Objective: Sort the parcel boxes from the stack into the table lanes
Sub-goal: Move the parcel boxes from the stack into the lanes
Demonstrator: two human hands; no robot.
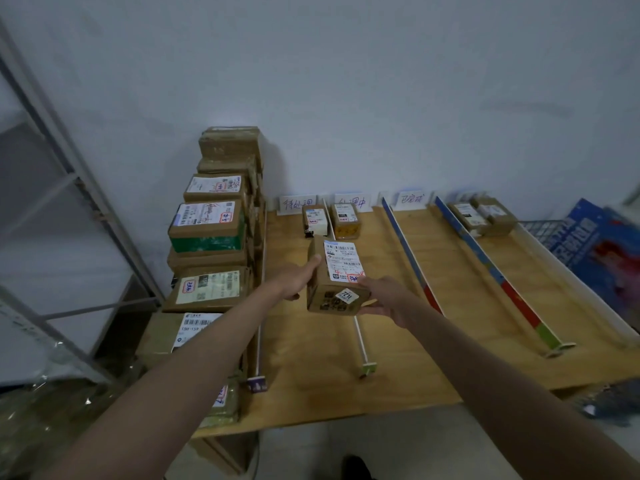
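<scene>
Both hands, the left hand (pixel 298 278) and the right hand (pixel 382 296), hold the small brown box (pixel 334 277) by its two sides, up over the wooden surface (pixel 450 271). It looks light and stiff (cardboard), so flat sides are good places to hold. Farther back, two boxes (pixel 331 219) sit in the lanes.

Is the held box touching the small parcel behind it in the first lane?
Cannot tell. In the head view the held box overlaps the small parcel, hiding any gap.
</scene>
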